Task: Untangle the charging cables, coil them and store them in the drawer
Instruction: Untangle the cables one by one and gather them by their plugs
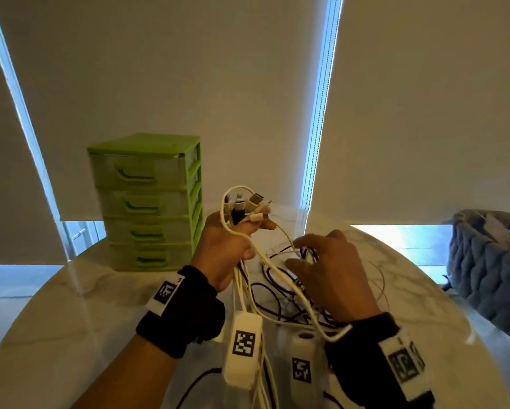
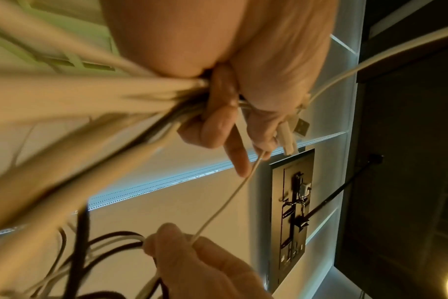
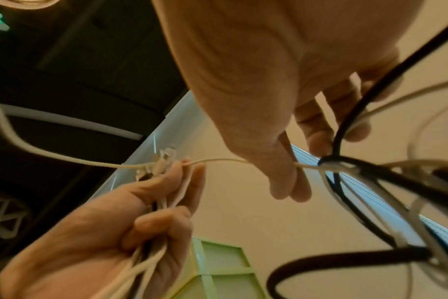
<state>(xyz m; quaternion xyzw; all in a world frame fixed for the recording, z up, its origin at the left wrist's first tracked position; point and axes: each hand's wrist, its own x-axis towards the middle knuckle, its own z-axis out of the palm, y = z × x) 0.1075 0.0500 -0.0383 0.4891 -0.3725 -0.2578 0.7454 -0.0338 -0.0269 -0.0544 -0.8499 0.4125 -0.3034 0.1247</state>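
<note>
Green four-drawer organiser [image 1: 147,202], all drawers closed, standing at the left rear of the marble desk [image 1: 56,320]. Left hand [image 1: 227,249], raised above the desk, its grip curled tight around a bundle of white and black charging cables [image 1: 242,208] with the plugs protruding above the fist. Right hand [image 1: 330,273], fingers bent, pinching one thin white cable [image 2: 225,202] amid the tangled loops [image 1: 283,299] on the desk.

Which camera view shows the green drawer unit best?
The head view: the whole drawer unit stands on the table with four closed drawers. The wrist views catch only blurred green corners of it.
</note>
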